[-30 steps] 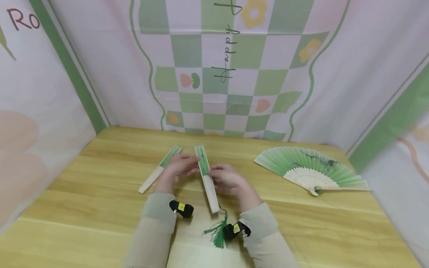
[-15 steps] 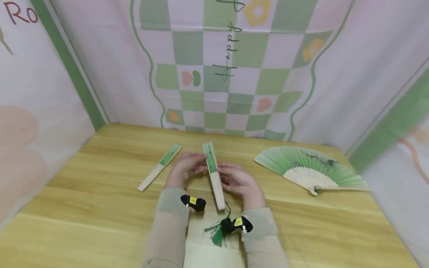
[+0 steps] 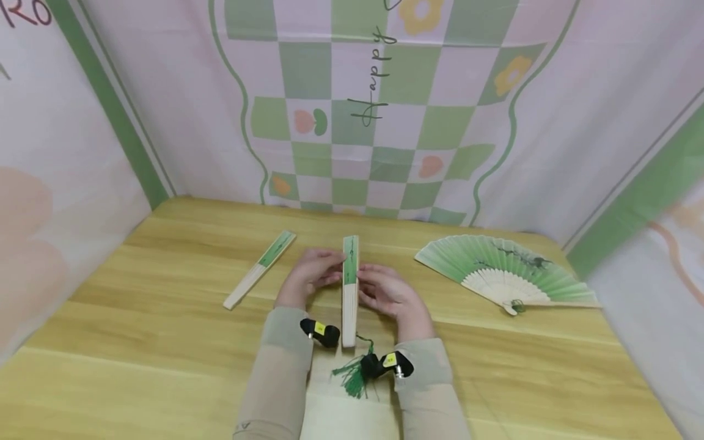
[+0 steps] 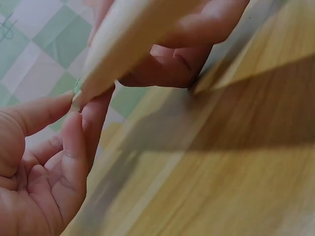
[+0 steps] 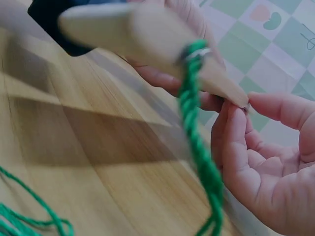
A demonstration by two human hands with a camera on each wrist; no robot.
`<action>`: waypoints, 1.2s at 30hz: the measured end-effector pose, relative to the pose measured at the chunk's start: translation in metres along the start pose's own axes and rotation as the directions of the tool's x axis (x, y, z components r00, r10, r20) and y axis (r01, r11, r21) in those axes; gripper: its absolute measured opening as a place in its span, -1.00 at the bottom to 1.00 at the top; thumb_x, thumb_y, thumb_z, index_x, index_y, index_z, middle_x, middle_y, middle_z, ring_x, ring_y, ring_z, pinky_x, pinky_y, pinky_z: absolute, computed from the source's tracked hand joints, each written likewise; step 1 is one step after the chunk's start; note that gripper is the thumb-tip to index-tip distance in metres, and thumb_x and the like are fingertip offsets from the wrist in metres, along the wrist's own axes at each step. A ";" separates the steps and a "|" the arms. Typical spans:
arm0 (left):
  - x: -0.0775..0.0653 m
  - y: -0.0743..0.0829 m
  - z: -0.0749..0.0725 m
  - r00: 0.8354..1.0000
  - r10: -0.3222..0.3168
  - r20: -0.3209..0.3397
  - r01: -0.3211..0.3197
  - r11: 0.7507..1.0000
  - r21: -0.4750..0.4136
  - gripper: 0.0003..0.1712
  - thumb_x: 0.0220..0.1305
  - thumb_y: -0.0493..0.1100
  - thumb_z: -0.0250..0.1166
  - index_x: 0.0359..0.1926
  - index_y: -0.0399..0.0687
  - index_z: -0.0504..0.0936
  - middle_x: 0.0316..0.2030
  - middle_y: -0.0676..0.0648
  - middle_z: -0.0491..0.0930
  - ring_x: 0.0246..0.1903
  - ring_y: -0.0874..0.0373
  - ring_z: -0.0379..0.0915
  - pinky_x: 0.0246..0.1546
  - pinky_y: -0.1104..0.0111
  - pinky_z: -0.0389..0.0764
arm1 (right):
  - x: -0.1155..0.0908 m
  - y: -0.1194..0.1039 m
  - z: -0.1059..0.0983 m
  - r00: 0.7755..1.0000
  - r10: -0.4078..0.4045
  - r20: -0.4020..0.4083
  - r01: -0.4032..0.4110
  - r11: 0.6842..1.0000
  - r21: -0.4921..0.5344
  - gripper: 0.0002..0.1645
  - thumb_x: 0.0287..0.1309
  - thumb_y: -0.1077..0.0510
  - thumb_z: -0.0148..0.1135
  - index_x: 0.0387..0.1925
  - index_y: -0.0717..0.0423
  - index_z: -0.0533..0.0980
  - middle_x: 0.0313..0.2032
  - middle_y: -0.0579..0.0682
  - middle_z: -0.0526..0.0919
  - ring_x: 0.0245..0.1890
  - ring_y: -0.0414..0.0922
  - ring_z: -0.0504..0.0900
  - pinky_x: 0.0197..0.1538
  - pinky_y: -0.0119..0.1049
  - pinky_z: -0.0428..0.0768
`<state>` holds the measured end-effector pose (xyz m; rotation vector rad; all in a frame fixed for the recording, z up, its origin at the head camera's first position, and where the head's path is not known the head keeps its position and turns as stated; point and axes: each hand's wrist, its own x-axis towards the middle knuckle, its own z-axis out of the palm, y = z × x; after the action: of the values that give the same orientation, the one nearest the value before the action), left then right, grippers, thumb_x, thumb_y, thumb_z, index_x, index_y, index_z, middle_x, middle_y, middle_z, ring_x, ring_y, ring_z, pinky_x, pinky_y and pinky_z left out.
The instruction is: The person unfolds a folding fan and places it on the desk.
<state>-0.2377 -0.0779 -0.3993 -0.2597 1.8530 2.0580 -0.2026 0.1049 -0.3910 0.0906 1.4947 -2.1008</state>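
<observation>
Upright between both hands, a folded hand fan (image 3: 349, 308) with a green printed upper part and pale ribs is held over the table. My left hand (image 3: 312, 274) pinches its left edge between thumb and fingers, near the green part. On the opposite edge my right hand (image 3: 389, 294) pinches it the same way. In the left wrist view the folded fan (image 4: 125, 42) runs up between the two hands. A green cord (image 5: 197, 132) is tied to the fan's lower end in the right wrist view. Its green tassel (image 3: 354, 380) hangs down near the right wrist.
Another folded fan (image 3: 260, 269) lies slanted on the wooden table (image 3: 137, 366) at the left. A spread green fan (image 3: 508, 266) with a dark branch print lies at the right. A checkered cloth backdrop (image 3: 352, 159) stands behind the table.
Both hands have shifted slightly right with the folded fan. The fan has turned from a slant to nearly straight up and down in the head view. The other two fans stay in place.
</observation>
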 end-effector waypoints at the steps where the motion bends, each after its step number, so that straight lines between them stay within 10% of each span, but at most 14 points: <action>1: 0.000 0.000 0.000 1.000 0.001 0.000 -0.001 1.000 0.006 -0.64 0.33 -0.18 0.32 0.07 -0.29 0.62 -0.23 -0.12 0.71 -0.43 0.23 0.63 -0.37 0.50 0.68 | 0.000 0.000 0.000 1.000 -0.005 -0.002 0.005 1.000 -0.001 -0.87 0.42 0.31 0.00 -0.15 0.08 0.46 -0.31 -0.12 0.63 -0.29 -0.25 0.56 -0.25 -0.49 0.58; 18: 0.003 -0.003 0.002 1.000 0.005 0.031 -0.003 0.999 -0.053 -0.62 0.37 -0.21 0.28 0.13 -0.31 0.58 -0.21 -0.10 0.67 -0.41 0.25 0.62 -0.30 0.51 0.69 | -0.002 -0.001 -0.006 0.999 -0.032 0.022 0.032 0.999 0.021 -0.70 0.42 0.33 -0.09 0.12 0.22 0.38 -0.25 -0.11 0.63 -0.20 -0.23 0.59 -0.14 -0.46 0.59; 36: 0.005 -0.004 0.000 0.999 -0.003 0.048 0.005 0.999 -0.049 -0.63 0.39 -0.17 0.26 0.13 -0.29 0.57 -0.09 -0.11 0.67 -0.28 0.23 0.62 -0.17 0.48 0.67 | 0.001 -0.002 -0.011 0.999 -0.045 0.011 0.045 0.998 0.044 -0.77 0.43 0.35 -0.10 -0.07 0.07 0.46 -0.23 -0.11 0.65 -0.16 -0.22 0.60 -0.12 -0.45 0.60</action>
<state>-0.2412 -0.0768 -0.4047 -0.2252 1.7743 2.0911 -0.2067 0.1145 -0.3939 0.0612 1.4573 -2.1663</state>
